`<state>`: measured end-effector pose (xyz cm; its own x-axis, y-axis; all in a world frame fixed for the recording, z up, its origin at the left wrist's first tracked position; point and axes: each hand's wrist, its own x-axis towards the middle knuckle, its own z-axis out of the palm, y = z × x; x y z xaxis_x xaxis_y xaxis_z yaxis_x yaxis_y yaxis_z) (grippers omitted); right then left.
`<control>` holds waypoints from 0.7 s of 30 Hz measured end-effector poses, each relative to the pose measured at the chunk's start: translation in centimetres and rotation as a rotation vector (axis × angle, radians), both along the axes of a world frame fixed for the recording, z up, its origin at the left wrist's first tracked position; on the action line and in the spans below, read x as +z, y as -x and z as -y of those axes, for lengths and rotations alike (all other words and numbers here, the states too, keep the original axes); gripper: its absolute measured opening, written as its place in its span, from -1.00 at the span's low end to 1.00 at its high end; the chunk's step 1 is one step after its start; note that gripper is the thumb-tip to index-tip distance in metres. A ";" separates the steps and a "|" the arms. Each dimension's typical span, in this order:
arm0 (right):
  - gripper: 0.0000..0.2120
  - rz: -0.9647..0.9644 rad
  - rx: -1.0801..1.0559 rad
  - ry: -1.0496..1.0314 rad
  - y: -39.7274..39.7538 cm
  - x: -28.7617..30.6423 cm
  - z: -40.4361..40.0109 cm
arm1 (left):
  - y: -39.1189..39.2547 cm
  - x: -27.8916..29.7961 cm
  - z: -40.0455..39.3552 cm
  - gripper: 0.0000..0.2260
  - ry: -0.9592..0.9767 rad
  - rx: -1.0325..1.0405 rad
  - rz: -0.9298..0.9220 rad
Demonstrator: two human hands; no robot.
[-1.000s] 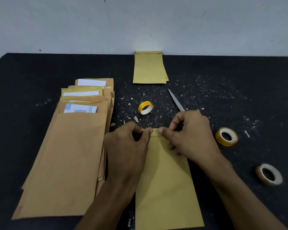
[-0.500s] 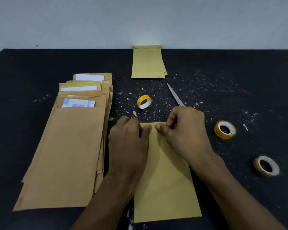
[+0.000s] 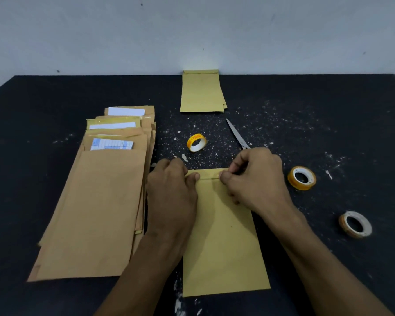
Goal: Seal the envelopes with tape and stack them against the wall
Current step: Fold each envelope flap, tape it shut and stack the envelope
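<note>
Your left hand [image 3: 172, 195] lies on the upper left corner of the yellow envelope [image 3: 224, 242], fingers curled and thumb pressing down on the folded flap [image 3: 206, 174]. Your right hand [image 3: 255, 181] pinches the flap's right end between thumb and bent forefinger. The envelope lies flat on the black table [image 3: 328, 124] before you, well apart from the sealed stack [image 3: 202, 92] touching the wall [image 3: 192, 33].

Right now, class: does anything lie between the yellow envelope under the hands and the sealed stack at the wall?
Yes: a yellow tape roll and steel scissors flank the path from envelope to stack.
</note>
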<state>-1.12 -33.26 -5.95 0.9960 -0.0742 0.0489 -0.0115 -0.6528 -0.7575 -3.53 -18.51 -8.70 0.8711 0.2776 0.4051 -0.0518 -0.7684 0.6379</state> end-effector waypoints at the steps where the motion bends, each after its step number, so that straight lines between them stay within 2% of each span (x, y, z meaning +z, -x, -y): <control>1: -0.83 0.000 -0.004 0.004 0.0 0.0 -0.1 | 0.0 0.0 0.0 -0.83 -0.005 0.000 -0.003; 5: -0.83 -0.025 -0.025 0.059 -0.3 -0.2 -0.3 | 0.0 0.2 0.1 -0.82 -0.012 0.009 -0.028; 9: -0.82 -0.061 -0.080 0.028 -0.7 -0.5 -0.2 | 0.1 0.5 0.2 -0.82 -0.027 0.016 -0.036; 12: -0.68 -0.084 -0.118 0.009 -0.4 -0.5 0.2 | 0.2 0.6 0.2 -0.83 -0.024 0.016 -0.042; 16: -0.79 -0.079 -0.135 -0.049 -0.2 -0.7 1.0 | 0.2 0.9 0.3 -0.85 -0.027 0.019 -0.065; 21: -0.81 -0.046 -0.108 -0.035 0.1 -0.2 0.8 | 0.4 1.4 0.3 -0.90 -0.063 -0.016 -0.101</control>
<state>-1.26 -34.01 -6.13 0.9834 -0.1816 -0.0013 -0.1153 -0.6188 -0.7770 -3.93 -18.80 -7.28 0.9126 0.2400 0.3311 -0.0022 -0.8067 0.5910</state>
